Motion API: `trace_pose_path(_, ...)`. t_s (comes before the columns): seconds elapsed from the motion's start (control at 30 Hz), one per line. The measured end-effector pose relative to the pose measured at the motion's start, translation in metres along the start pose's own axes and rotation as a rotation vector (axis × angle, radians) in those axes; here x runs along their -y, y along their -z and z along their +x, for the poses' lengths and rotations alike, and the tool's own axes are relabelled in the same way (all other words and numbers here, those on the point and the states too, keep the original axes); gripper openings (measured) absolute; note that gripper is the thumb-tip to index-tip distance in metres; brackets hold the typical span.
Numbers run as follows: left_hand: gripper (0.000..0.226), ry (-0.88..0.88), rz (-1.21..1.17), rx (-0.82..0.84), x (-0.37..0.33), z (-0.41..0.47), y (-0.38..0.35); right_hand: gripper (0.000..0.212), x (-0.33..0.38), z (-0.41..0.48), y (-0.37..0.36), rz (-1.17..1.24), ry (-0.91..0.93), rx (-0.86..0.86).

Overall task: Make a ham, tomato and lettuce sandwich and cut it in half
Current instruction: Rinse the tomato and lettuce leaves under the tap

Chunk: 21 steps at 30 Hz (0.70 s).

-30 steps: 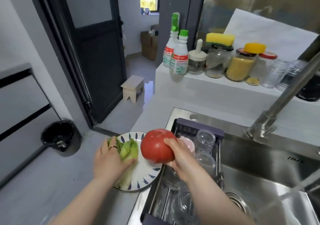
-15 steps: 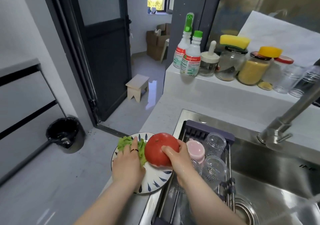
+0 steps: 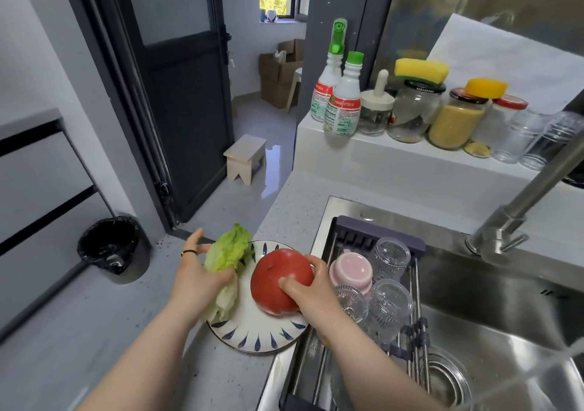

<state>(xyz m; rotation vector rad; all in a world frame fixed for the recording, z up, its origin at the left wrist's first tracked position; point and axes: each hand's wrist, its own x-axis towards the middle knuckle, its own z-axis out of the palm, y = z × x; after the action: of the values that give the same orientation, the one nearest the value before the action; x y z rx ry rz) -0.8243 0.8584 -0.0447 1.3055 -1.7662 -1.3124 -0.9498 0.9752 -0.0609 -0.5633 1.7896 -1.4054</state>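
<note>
A black trash bin (image 3: pixel 113 249) and a small wooden stool (image 3: pixel 246 157) stand on the floor. On the ledge behind the sink (image 3: pixel 505 331) are two green-capped spray bottles (image 3: pixel 343 101), glass jars (image 3: pixel 414 110) and a yellow sponge (image 3: pixel 422 69). A drying rack (image 3: pixel 379 227) in the sink holds upturned glasses (image 3: pixel 390 255) and a pink bowl (image 3: pixel 350 271).

Lettuce (image 3: pixel 228 254) left of tomato (image 3: pixel 279 279), over plate (image 3: pixel 252 334)

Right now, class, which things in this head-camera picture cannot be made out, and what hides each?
- Labels on the spray bottles: print too small.
- Whether the tomato rests on the plate: right hand covers its underside.
- Lower lettuce: behind the left hand.
- Faucet spout: cut off by the right edge.
</note>
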Motion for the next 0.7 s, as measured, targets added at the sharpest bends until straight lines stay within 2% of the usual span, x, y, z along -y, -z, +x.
trace_pose_path(0.1,0.076,0.006,-0.075,-0.007,-0.003,0.003,0.003,0.058,0.006,-0.001,-0.003,-0.146,-0.008,0.014)
trace_pose_path(0.2,0.073,0.007,-0.131,-0.002,-0.006,0.003,0.000,0.075,0.011,0.001,-0.002,-0.453,0.041,-0.027)
trace_pose_path(0.27,0.071,0.009,-0.167,0.017,-0.010,0.003,-0.002,0.076,0.011,0.000,0.001,-0.569,0.077,-0.059)
trace_pose_path(0.43,0.066,0.007,-0.291,0.066,-0.021,0.007,-0.003,0.076,0.005,-0.006,0.009,-0.591,0.043,-0.046)
trace_pose_path(0.7,0.063,0.028,-0.450,0.142,-0.034,0.002,-0.013,0.086,-0.002,-0.011,0.016,-0.486,0.083,-0.050)
